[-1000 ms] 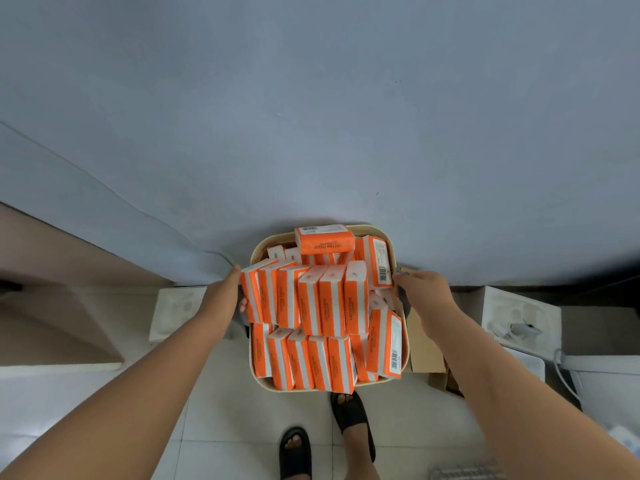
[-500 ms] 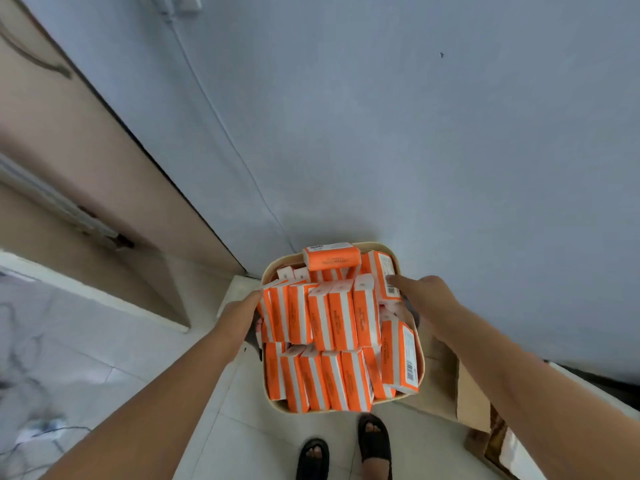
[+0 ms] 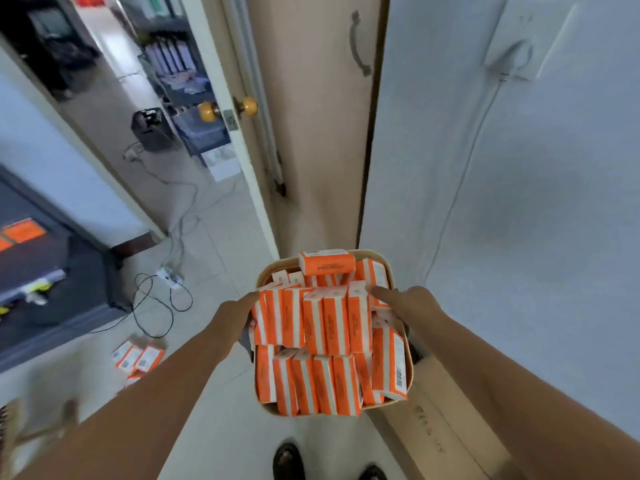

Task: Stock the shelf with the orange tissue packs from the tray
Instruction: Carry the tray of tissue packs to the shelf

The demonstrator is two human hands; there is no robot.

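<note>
While both bare arms reach forward from the bottom corners of the view, a beige, rounded-square tray (image 3: 398,271) is carried between the hands above a pale tiled floor (image 3: 214,237). It is heaped with orange-and-white tissue packs (image 3: 332,323): most stand on edge in two tight rows, and one orange tissue pack (image 3: 327,262) lies flat on top at the far rim. The left hand (image 3: 235,315) grips the tray's left edge, thumb on top near the nearest upright packs, the other fingers curled under and out of sight. The right hand (image 3: 412,303) holds the right edge, its extended thumb or finger lying across the tops of the packs at the far right corner; the rest of its fingers are hidden below, so how they are set cannot be told. The packs lie directly between the two hands, touching both.

Ahead stands a tan wooden door (image 3: 322,133) with round amber knobs (image 3: 249,105), open on a blurred room. Near the left forearm, a few more orange packs (image 3: 136,358) lie on the floor beside loose black cables (image 3: 156,306). Black sandals (image 3: 289,460) show at the bottom edge, and a brown cardboard box (image 3: 440,427) sits by the pale blue wall (image 3: 536,202) on the right.
</note>
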